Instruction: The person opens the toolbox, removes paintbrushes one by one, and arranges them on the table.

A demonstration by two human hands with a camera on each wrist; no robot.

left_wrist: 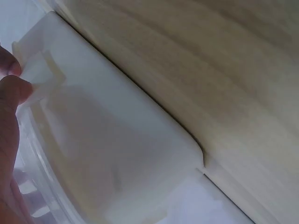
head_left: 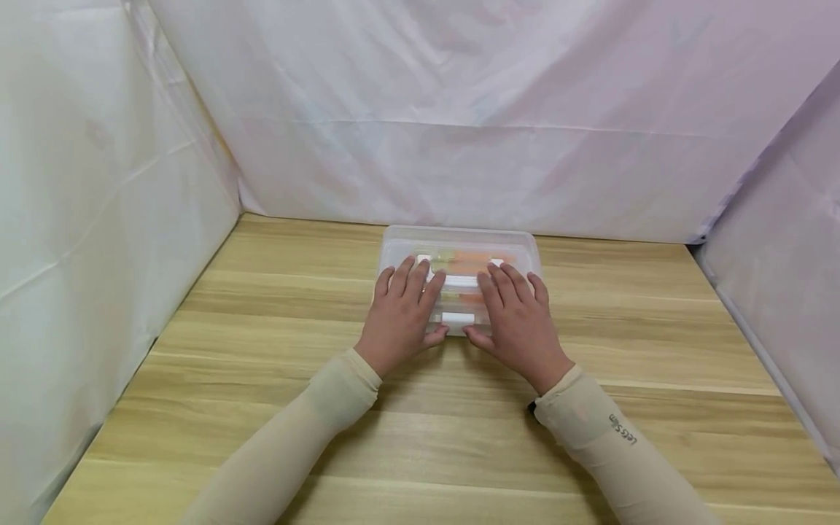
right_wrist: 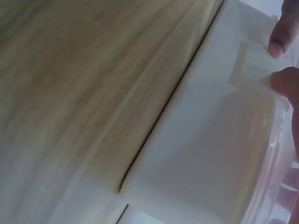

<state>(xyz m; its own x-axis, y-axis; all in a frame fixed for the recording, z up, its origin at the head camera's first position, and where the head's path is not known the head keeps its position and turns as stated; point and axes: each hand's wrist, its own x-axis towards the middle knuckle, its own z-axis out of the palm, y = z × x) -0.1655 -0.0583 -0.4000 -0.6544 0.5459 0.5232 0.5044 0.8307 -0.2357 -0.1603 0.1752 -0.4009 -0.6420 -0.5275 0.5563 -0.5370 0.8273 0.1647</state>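
Small dark lettering [head_left: 622, 429], which looks like "Let'sSlim", runs along the beige right sleeve [head_left: 650, 470], upside down or slanted to the viewer. The box [head_left: 461, 240] under both hands is a clear, slightly milky plastic case with rounded corners; a white handle [head_left: 461, 281] lies across its lid, and a white latch [head_left: 457, 319] sits at the middle of the near edge. Through the lid, orange contents [head_left: 477, 264] show beside yellow-green contents [head_left: 442, 257] — too blurred to identify. The left hand [head_left: 398, 313] and right hand [head_left: 521, 317] rest on either half of the lid, fingers apart and fairly straight, thumbs at the two ends of the latch; the wrist views show fingertips [left_wrist: 19, 88] touching it above the frosted front wall [right_wrist: 196, 140]. The box stands on the far part of the wood-grain counter [head_left: 453, 445], its back edge close to the pale back cloth [head_left: 459, 146]. Wide stretches of counter reach left and right of it — ending at the left cloth [head_left: 85, 219] and right cloth [head_left: 781, 248] — and more lies between the forearms, toward the viewer.
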